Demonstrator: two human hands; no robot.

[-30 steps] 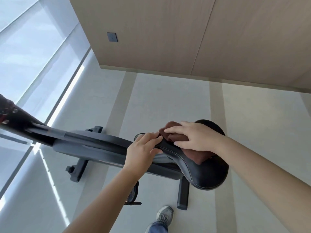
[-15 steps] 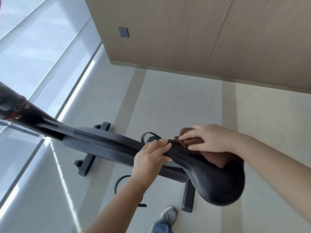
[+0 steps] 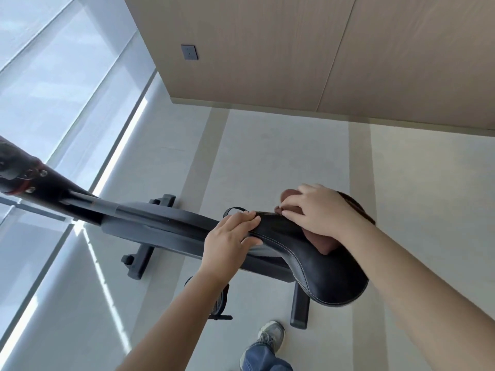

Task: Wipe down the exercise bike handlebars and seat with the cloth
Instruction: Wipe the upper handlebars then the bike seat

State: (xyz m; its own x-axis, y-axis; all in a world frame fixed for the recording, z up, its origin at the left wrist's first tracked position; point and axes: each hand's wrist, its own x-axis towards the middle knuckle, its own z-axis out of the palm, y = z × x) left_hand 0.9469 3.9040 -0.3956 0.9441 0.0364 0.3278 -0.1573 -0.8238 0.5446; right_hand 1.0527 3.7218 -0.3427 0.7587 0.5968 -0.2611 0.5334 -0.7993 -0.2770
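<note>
Head view: right hand [image 3: 318,212] lies flat, fingers spread, pressing the brown cloth [image 3: 321,243] onto the top of the black saddle seat [image 3: 321,269]. Left hand [image 3: 230,236] is curled over the seat's narrow nose at left, gripping it steady. Step in hand, by my reading: wiping the seat. Next move likely calls for dragging the cloth toward the near, wide end. Handlebars are not clearly visible.
</note>
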